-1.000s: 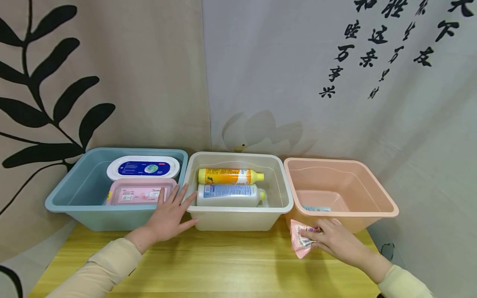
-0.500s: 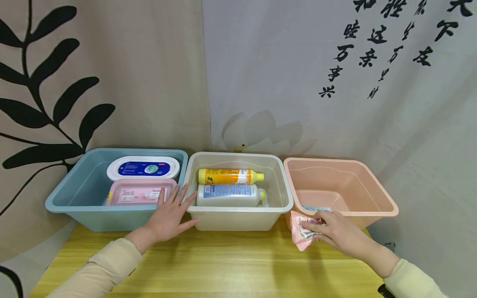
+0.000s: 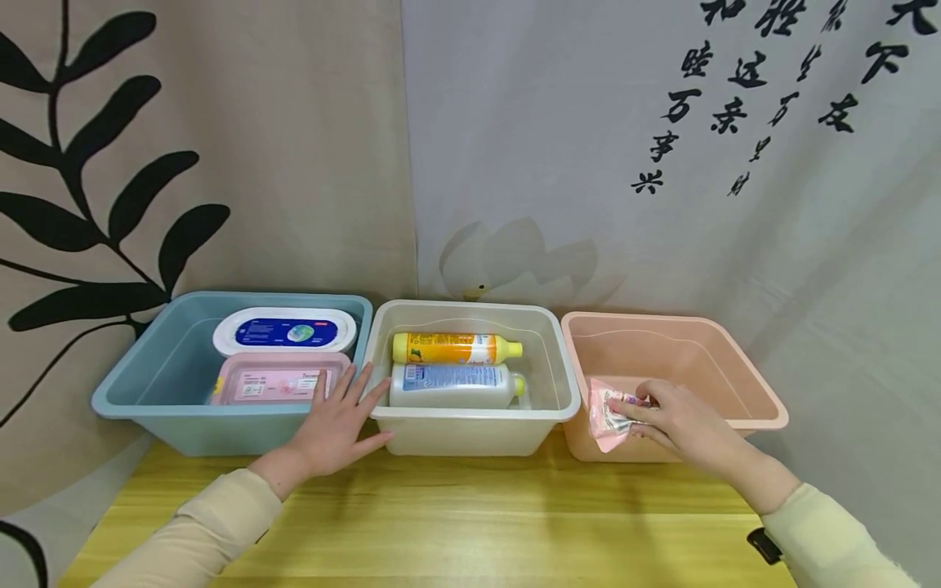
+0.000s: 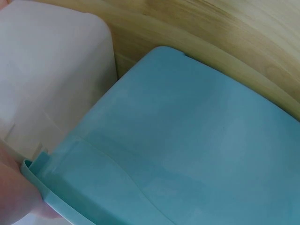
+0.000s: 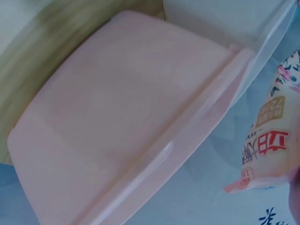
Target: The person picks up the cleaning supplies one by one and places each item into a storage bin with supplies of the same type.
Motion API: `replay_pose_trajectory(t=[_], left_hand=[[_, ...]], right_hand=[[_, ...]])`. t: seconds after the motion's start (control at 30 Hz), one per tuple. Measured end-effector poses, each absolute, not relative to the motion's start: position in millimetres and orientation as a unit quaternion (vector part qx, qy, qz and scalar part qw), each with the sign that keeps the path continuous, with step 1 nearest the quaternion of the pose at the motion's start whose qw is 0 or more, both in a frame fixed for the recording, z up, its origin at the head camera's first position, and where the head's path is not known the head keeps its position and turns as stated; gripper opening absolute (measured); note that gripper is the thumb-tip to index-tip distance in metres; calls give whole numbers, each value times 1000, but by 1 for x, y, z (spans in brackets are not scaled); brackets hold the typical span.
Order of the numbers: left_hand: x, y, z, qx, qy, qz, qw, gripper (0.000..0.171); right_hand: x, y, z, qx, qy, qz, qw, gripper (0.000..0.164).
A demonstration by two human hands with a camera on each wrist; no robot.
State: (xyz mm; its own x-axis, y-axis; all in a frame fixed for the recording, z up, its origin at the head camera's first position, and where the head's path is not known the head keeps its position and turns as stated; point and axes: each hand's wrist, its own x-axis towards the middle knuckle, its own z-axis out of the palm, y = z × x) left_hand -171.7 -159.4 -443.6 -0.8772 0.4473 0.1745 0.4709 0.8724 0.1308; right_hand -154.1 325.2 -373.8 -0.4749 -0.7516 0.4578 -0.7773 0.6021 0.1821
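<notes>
My right hand (image 3: 687, 425) pinches a pink tissue pack (image 3: 608, 415) above the front rim of the peach bin (image 3: 735, 425). In the right wrist view the printed tissue pack (image 5: 272, 140) hangs just beyond the bin's rim. My left hand (image 3: 327, 433) lies with fingers spread over the adjoining rims of the blue bin (image 3: 147, 408) and the white bin (image 3: 456, 433). Its fingertips reach in front of a pink lidded box (image 3: 257, 380) in the blue bin; contact cannot be told. In the left wrist view, part of the left hand (image 4: 18, 192) shows at the blue rim.
Behind the pink box lies a white oval wipes box (image 3: 283, 331). The white bin holds a yellow bottle (image 3: 448, 348) and a white bottle (image 3: 448, 385), both lying flat. All three bins stand in a row on a wooden table (image 3: 441, 523), with a printed cloth (image 3: 515, 147) behind.
My right hand has raised the tissue pack from in front of the peach bin to over its front rim. A small blue item inside that bin is now hidden. The left hand stays put.
</notes>
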Motion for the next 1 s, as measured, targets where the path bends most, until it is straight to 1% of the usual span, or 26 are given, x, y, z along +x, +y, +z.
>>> replay_pose_trajectory(t=[0.2,0.3,0.37,0.43,0.5,0.67,0.73,0.8,0.87,1.0], left_hand=[[-171,-159,-443,-241,-964,-85,76,76],[-170,-159,-442,-241,-964,-83,79,76],[-170,-159,-442,-241,-963,-85,80,76],[-170,-159,-442,-241,-963,-88,81,75],[-170,-159,-442,-240,-963,-87,82,76],[-170,-159,-443,-239,-964,-84,84,76],[-171,-159,-443,-239,-964,-85,82,76],[-171,-159,-443,-240,-964,-83,80,76],[-171,-159,-444,-240,-964,-82,79,76],[-171,-160,-445,-240,-964,-83,80,76]], right_hand=[[-169,334,-372,426,-867,26,256,48],[-176,337,-373,419,-872,25,252,47],[-181,339,-373,413,-876,24,246,42],[-185,340,-373,405,-882,26,240,33],[-189,342,-375,396,-887,24,235,30],[-199,344,-380,381,-895,39,228,42],[-202,345,-382,375,-898,48,226,44],[-206,345,-385,368,-901,47,226,43],[-208,345,-388,354,-908,47,219,38],[-214,344,-395,335,-920,33,202,34]])
